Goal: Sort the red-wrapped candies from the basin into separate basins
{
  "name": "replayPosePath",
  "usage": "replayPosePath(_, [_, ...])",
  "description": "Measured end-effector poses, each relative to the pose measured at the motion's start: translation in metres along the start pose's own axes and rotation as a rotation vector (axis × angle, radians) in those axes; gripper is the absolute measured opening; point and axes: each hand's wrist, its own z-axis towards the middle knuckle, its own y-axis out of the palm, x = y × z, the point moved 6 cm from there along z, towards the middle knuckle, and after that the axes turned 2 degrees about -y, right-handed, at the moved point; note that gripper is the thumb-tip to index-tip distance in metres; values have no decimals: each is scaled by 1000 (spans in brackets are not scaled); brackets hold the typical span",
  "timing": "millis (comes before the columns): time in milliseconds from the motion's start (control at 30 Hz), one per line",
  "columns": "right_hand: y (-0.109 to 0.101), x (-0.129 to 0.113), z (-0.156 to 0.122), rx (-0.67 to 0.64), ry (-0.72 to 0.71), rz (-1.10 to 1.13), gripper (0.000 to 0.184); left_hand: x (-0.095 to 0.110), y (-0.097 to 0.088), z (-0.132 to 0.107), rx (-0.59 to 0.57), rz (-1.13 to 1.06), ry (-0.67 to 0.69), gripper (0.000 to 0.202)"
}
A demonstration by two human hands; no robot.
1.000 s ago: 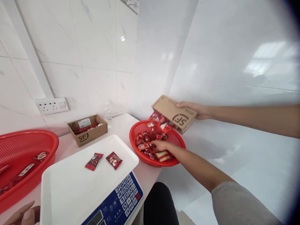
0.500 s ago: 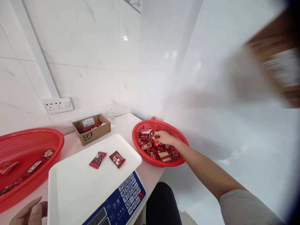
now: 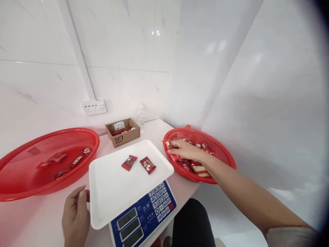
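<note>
My right hand [image 3: 183, 149] reaches into the right red basket [image 3: 223, 151] of red-wrapped candies [image 3: 192, 165]. Its fingers pinch a red candy [image 3: 168, 145] at the basket's left rim. My left hand [image 3: 75, 216] rests on the table against the left edge of the scale's white tray [image 3: 113, 185], fingers curled loosely and holding nothing. Two red candies [image 3: 129, 162] [image 3: 147, 165] lie on the tray. The scale's blue keypad [image 3: 158, 202] faces me.
A large red basket [image 3: 15, 185] with a few candies stands at the left. A small cardboard box [image 3: 123, 132] holding candies sits near the tiled wall, with a clear bottle [image 3: 141, 118] beside it. A wall socket [image 3: 94, 107] is above the table.
Another person's hand with the cardboard box, tipped over the right basket a second ago, has left the view. My right hand moved to the basket's left rim. The view shifted left.
</note>
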Motion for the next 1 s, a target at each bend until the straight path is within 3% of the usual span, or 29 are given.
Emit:
replayPosePath(167, [56, -55, 10, -254, -100, 22, 17, 5, 0, -5, -35, 0, -14, 39])
replayPosePath(267, [73, -70, 17, -270, -114, 4, 10, 5, -1, -5, -40, -25, 13, 36])
replayPosePath(600, [73, -75, 44, 3, -148, 104, 23, 5, 0, -4, -47, -79, 23, 35])
replayPosePath(800, [85, -69, 31, -65, -135, 99, 25, 2, -1, -3, -42, -70, 7, 36])
replayPosePath(1000, [88, -68, 8, -30, -236, -137, 29, 6, -4, -2, 13, -114, 9, 36])
